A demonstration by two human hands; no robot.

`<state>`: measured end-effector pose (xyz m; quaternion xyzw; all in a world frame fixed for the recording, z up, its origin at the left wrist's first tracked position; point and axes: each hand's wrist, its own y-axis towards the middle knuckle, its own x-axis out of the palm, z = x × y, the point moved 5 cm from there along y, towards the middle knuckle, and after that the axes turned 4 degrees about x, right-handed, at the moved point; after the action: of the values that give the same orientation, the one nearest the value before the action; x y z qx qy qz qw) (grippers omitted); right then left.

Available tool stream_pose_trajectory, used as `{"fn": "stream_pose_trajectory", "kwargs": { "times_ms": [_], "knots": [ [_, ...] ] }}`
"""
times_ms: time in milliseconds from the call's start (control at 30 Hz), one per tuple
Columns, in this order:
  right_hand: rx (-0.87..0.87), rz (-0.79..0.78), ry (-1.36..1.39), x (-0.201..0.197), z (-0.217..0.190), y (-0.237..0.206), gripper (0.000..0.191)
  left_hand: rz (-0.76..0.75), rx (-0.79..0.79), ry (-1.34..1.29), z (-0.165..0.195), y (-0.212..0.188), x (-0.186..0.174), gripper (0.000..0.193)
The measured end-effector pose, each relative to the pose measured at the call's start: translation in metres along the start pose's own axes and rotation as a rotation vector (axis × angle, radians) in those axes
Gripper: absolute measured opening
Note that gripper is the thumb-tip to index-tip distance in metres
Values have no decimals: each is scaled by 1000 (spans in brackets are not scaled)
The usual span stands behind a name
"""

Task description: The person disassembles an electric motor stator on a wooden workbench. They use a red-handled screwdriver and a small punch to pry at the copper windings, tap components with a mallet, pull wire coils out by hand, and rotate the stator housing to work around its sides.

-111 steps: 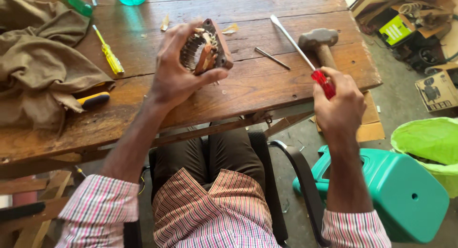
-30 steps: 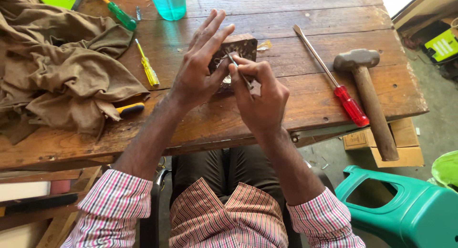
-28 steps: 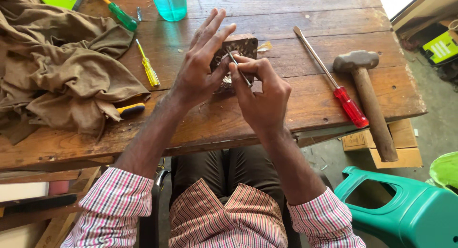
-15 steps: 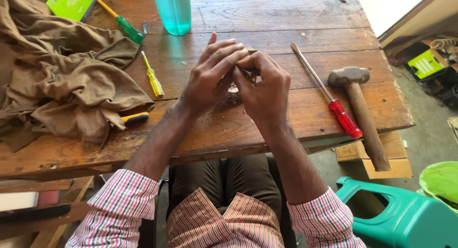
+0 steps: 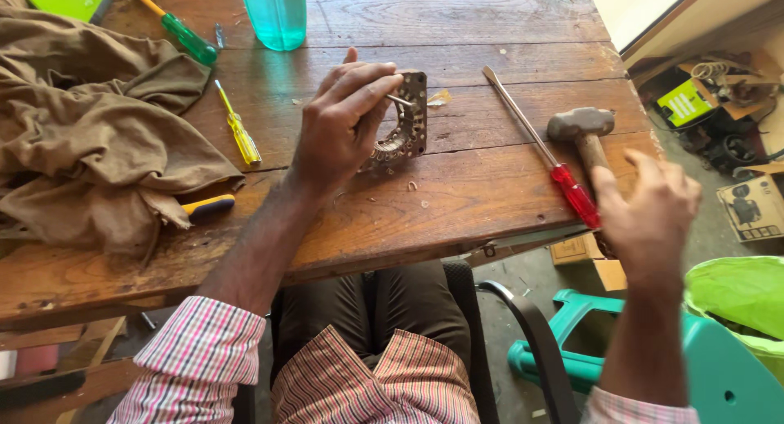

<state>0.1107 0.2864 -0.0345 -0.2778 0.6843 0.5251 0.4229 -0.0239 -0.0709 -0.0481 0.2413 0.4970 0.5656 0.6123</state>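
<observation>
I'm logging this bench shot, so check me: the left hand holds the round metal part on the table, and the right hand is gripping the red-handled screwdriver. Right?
Not quite. The head view shows the right hand open and empty, hovering beside the red-handled screwdriver, which lies on the wooden table next to the hammer. The left hand does hold the round metal part.
</observation>
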Motion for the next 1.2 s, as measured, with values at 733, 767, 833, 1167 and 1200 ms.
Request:
{"fn": "stream_pose_trajectory", "kwargs": {
  "times_ms": [733,767,833,1167,1200],
  "knots": [
    [558,-388,1116,-43,-6,-31,35,-20,50,80,27,0,-3,26],
    [570,-357,1334,-39,-23,-45,35,-19,61,81,27,0,-2,26],
    [526,-351,1579,-22,-62,-74,31,-13,90,94,26,-2,0,26],
    [129,-243,1627,-25,-161,-115,34,-29,63,98,27,-5,4,28],
    [132,-272,1606,-24,-169,-108,36,-29,64,101,27,-4,5,28]
  ]
}}
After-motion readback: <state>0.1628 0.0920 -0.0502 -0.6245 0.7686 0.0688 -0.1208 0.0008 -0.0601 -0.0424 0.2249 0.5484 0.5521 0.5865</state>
